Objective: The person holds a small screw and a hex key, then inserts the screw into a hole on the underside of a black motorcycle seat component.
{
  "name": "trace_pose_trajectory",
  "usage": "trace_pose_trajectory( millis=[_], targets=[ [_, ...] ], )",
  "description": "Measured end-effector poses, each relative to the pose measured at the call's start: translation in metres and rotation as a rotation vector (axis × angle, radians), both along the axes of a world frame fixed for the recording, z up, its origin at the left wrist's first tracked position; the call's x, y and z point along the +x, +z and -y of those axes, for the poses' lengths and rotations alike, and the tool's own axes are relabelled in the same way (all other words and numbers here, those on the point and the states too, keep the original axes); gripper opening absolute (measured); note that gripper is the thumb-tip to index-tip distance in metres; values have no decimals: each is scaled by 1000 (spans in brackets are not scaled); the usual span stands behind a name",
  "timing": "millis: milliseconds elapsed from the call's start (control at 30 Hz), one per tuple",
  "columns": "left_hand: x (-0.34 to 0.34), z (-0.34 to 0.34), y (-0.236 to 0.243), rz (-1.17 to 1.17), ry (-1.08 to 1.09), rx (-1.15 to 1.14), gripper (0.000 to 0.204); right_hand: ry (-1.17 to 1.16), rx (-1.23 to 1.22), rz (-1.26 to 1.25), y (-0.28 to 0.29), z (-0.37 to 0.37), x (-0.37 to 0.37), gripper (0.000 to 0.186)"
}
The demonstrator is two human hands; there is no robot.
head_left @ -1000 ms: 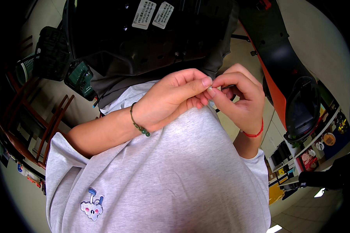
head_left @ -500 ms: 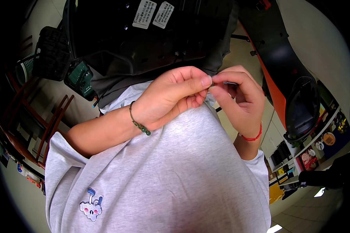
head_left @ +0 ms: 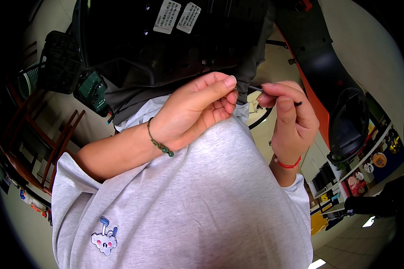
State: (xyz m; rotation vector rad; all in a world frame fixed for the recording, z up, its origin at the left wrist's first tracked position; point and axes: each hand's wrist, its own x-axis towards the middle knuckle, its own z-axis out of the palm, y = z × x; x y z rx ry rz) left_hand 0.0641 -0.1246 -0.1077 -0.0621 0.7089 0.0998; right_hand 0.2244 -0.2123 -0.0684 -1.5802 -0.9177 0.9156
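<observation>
My left hand (head_left: 195, 101) is closed in a pinch above my lap. A small dark piece (head_left: 235, 88), too small to name, shows at its thumb and fingertip. To its right, my right hand (head_left: 296, 114) has its fingers curled round a thin dark rod (head_left: 298, 104), whose tip pokes out beside the thumb. A grey end shows by the index fingertip, and the fingers hide the middle. A gap separates the two hands. Just beyond them lies a large black plastic panel (head_left: 175, 56) with two white labels (head_left: 167, 17) on it.
An open tool case with a green insert (head_left: 93, 92) and a black moulded tray (head_left: 60, 60) lie at the left, near a wooden chair frame (head_left: 60, 150). A black and orange curved part (head_left: 316, 67) stands at the right. Shelves with boxes (head_left: 357, 184) are behind it.
My hands were touching at the fingertips and are now apart. The right one has moved right and turned, exposing the rod's dark tip. The left has shifted slightly left and away from me.
</observation>
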Motion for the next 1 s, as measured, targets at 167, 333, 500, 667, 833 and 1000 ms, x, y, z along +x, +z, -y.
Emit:
trace_pose_trajectory(
  millis=[167, 333, 500, 667, 833, 1000],
  targets=[
    [-1, 0, -1, 37, 26, -26, 13, 73, -24, 6, -1, 0, -3, 16],
    [-1, 0, -2, 27, 34, -28, 13, 69, -60, 57, -2, 0, -3, 15],
    [0, 2, -2, 21, 62, -39, 13, 91, -62, 211, -2, -1, -4, 12],
    [-2, 3, -2, 30, 100, -72, 13, 116, -44, 285, -4, -1, -8, 15],
    [-2, 4, -3, 57, 143, -112, 13, 130, 68, 362, -12, 0, -11, 15],
    [-3, 5, -4, 72, 207, -196, 13, 86, 161, 434, -24, 2, -18, 16]
  ],
)
